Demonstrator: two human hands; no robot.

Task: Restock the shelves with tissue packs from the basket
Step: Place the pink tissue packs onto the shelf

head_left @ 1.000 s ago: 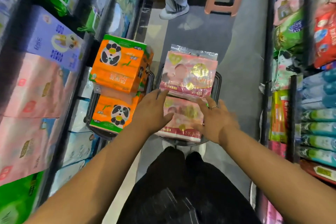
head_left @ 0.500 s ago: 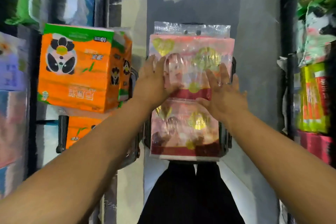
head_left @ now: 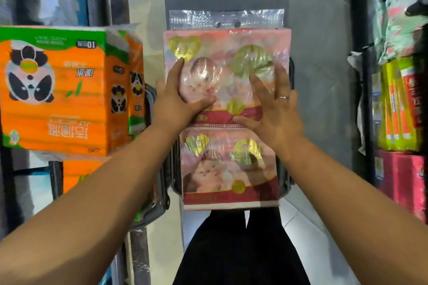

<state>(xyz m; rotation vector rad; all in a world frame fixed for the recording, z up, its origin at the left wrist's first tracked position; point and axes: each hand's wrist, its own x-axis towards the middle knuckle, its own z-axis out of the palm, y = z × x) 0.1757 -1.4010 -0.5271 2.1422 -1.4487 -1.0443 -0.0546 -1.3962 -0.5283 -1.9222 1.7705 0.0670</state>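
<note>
Reaching forward over a dark basket (head_left: 286,183), both arms meet on the upper pink pack (head_left: 231,53) of tissues. The left hand (head_left: 171,102) holds this pack by its left edge: the thumb lies across the printed front, the forefinger runs up along the edge, and the other fingers bend round the side. The right hand (head_left: 275,113) lies flat on the right half of the front, with its fingers straight and spread and its thumb pointing left along the pack's near edge. It clasps nothing. A ring (head_left: 283,97) sits on one of its fingers.

The upper pink pack covers the far end of the basket, and its clear plastic strip (head_left: 227,19) with two holes points away from the person. Its near edge overlaps the lower pink pack (head_left: 229,169), which lies in the near end of the same basket and juts past the rim toward the person's black trousers (head_left: 231,250). Whether the upper pack rests on the lower one or is raised off it cannot be told.

Just to the left is a second basket (head_left: 162,192) holding an orange pack (head_left: 64,90) printed with a panda, stacked on another orange one (head_left: 78,171). Shelves (head_left: 398,109) of wrapped goods line both sides of the grey floor (head_left: 319,30).
</note>
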